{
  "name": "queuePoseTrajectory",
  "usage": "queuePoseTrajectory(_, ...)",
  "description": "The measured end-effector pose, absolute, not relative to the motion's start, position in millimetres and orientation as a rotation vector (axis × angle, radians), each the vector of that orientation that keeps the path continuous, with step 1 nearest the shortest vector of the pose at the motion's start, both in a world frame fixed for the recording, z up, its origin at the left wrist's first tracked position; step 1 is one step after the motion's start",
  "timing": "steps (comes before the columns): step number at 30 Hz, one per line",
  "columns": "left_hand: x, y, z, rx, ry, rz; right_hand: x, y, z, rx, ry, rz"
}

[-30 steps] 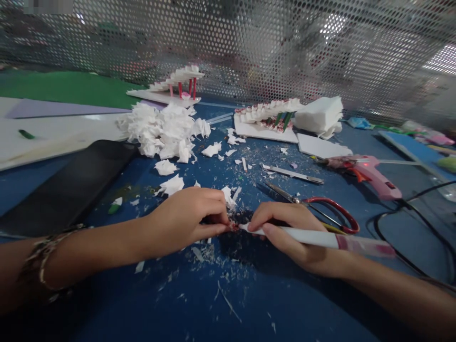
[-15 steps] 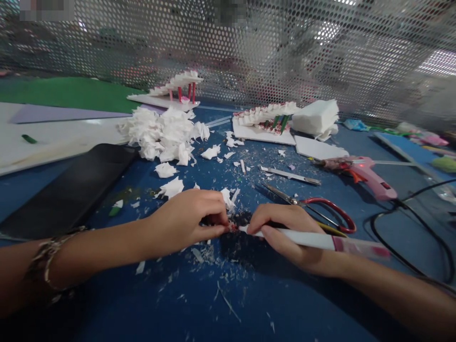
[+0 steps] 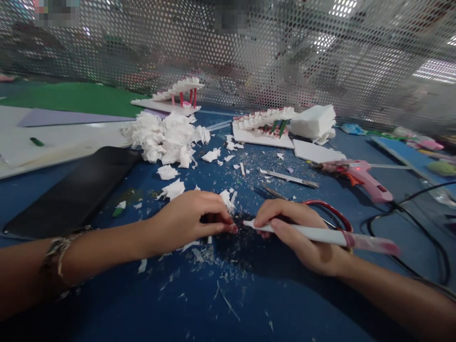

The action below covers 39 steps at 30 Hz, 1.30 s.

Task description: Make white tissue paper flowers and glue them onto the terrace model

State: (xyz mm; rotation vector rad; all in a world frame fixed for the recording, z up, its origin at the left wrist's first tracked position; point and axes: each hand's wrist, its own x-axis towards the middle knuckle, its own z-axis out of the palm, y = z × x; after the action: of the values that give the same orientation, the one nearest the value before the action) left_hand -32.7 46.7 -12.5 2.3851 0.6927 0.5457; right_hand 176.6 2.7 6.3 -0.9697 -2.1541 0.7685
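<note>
My left hand (image 3: 190, 222) rests on the blue table (image 3: 221, 304), its fingers pinched on a tiny reddish piece (image 3: 233, 228) that I cannot make out clearly. My right hand (image 3: 301, 232) grips a white pen-like tool (image 3: 313, 233) with a pink rear end, held almost flat. The tool's tip sits a short gap to the right of the pinched piece. A bracelet (image 3: 59, 249) circles my left wrist. White scraps and dust lie around both hands.
Red-handled scissors (image 3: 326, 209) lie just behind my right hand, with a metal blade (image 3: 290, 177) and a pink glue gun (image 3: 359, 175) farther back. A crumpled white paper heap (image 3: 166, 137), a black slab (image 3: 74, 192), two small stair models (image 3: 265, 124) and a perforated metal screen (image 3: 249, 52) stand behind.
The tool's tip has drawn slightly away to the right of the pinched piece. My left hand has stayed in place. The camera has tilted a little.
</note>
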Motion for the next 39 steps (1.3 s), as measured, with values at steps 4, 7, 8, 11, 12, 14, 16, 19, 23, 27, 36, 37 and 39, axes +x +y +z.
queuePoseTrajectory(4, -32.0, 46.4, -12.8, 2.39, 0.698, 0.611, 174.3, 4.1, 6.0, -0.927, -2.255, 0.8)
queuePoseTrajectory(7, -31.2, 47.2, -13.1, 2.392, 0.667, 0.626, 171.8, 5.5, 3.8, -0.922, -2.267, 0.798)
queuePoseTrajectory(8, -31.0, 47.6, -13.4, 2.394, 0.661, 0.628, 171.3, 5.4, 3.1, -0.938, -2.262, 0.787)
queuePoseTrajectory(11, -30.6, 48.0, -14.3, 2.398, 0.668, 0.618, 171.6, 4.2, 2.4, -0.993, -2.24, 0.743)
queuePoseTrajectory(12, -30.5, 47.8, -14.6, 2.397, 0.672, 0.611, 172.2, 3.7, 2.5, -0.998, -2.23, 0.736)
queuePoseTrajectory(14, -30.1, 47.0, -15.0, 2.398, 0.686, 0.598, 173.7, 3.0, 3.1, -0.973, -2.227, 0.722)
queuePoseTrajectory(16, -29.3, 46.1, -14.9, 2.401, 0.703, 0.589, 174.6, 3.0, 3.6, -0.929, -2.258, 0.713)
queuePoseTrajectory(19, -27.4, 45.3, -13.6, 2.394, 0.735, 0.577, 174.2, 3.5, 2.8, -0.897, -2.304, 0.681)
queuePoseTrajectory(23, -25.1, 45.7, -11.5, 2.383, 0.767, 0.561, 173.0, 3.1, 1.3, -0.92, -2.282, 0.612)
queuePoseTrajectory(27, -24.0, 46.2, -11.4, 2.382, 0.785, 0.547, 172.2, 2.1, 4.6, -0.888, -2.349, 0.595)
queuePoseTrajectory(36, -23.9, 45.0, -10.7, 2.387, 0.788, 0.549, 174.0, 3.5, 2.0, -0.856, -2.288, 0.606)
queuePoseTrajectory(37, -23.7, 45.1, -10.5, 2.389, 0.792, 0.544, 174.6, 4.0, 1.3, -0.851, -2.293, 0.612)
queuePoseTrajectory(39, -23.5, 45.4, -10.2, 2.392, 0.802, 0.528, 175.7, 4.5, 0.8, -0.889, -2.295, 0.6)
